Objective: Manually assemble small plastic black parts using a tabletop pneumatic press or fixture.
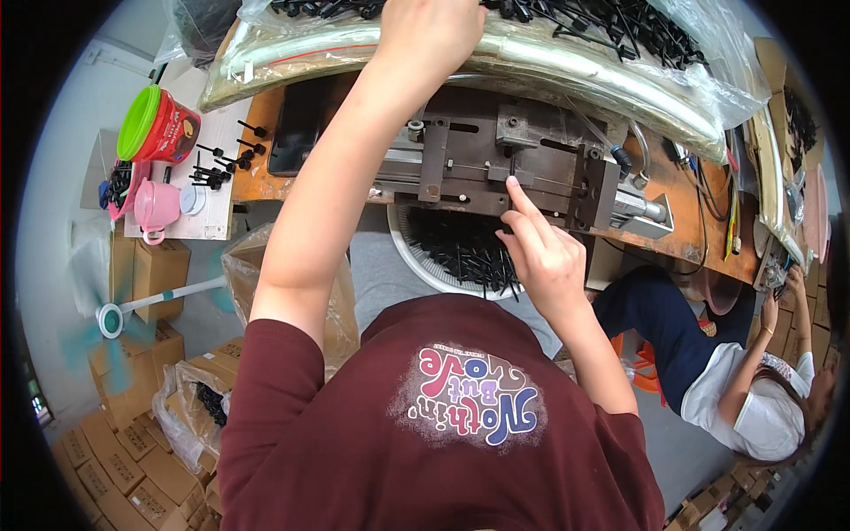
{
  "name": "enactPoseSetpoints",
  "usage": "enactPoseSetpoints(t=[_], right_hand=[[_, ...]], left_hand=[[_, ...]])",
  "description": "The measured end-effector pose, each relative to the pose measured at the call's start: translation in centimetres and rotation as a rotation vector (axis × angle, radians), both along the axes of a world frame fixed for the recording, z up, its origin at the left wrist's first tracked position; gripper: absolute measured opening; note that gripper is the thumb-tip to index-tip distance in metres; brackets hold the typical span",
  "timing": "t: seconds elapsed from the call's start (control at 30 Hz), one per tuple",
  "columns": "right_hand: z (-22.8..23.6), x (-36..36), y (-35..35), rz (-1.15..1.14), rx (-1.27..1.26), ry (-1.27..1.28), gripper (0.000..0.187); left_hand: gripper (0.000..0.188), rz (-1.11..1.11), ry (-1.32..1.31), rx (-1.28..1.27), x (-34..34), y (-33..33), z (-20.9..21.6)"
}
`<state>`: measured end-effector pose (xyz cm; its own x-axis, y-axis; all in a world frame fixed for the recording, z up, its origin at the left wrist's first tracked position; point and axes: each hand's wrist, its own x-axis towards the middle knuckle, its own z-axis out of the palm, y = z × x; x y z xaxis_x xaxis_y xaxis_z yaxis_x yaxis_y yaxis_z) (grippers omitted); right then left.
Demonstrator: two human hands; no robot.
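My left hand (pixel 431 34) reaches over the far tray (pixel 567 66) of loose black plastic parts (pixel 611 31). Its fingers are cut off by the top edge, so what they hold cannot be seen. My right hand (pixel 547 257) is at a dark metal fixture (pixel 474 173) on the bench. The index finger is stretched out, its tip at a small black block (pixel 513 175) in the middle of the fixture; the other fingers bend loosely, with nothing visible in them. Below the fixture, a white basket (pixel 414 261) holds many black stick-like parts (pixel 465 248).
Several black parts (pixel 212 168) lie at the left beside a red tub with a green rim (pixel 159 124) and a pink cup (pixel 158 208). A metal cylinder (pixel 642 208) and hoses flank the fixture. A co-worker (pixel 753 398) sits at the right. A fan (pixel 110 320) and cartons (pixel 133 460) stand lower left.
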<state>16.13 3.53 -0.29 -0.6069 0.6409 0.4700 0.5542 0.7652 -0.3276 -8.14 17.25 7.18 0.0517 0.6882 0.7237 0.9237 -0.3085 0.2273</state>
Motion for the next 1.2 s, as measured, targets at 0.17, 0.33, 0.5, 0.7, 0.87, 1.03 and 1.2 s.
enactPoseSetpoints(t=[0.17,0.33,0.5,0.7,0.87,1.03,1.2], right_hand=[[0.3,-0.5,0.6,-0.016,-0.016,-0.017,0.024],[0.9,-0.4,0.4,-0.038,-0.023,-0.090,0.025],[3.2,0.3,1.6,0.015,-0.313,0.085,0.030],[8.0,0.3,9.1,-0.138,0.060,0.291,0.019],[8.9,2.4,17.6,-0.345,0.265,0.078,0.023],[8.4,2.7,18.2,-0.188,0.130,-0.011,0.020],[9.9,1.8,13.9,-0.114,0.118,0.025,0.018]], left_hand=[[0.007,0.146,0.214,-0.119,0.0,2.6,0.3],[0.005,0.155,0.315,-0.142,-0.3,3.3,0.8],[0.007,-0.024,0.284,-0.150,-0.9,1.9,1.2],[0.008,-0.063,0.267,-0.140,-0.8,0.7,2.5],[0.015,-0.199,-0.016,0.020,2.3,-6.1,4.0],[0.022,-0.417,-0.131,-0.200,4.2,-13.9,-0.6],[0.024,-0.388,-0.154,-0.353,6.5,-18.2,-5.6]])
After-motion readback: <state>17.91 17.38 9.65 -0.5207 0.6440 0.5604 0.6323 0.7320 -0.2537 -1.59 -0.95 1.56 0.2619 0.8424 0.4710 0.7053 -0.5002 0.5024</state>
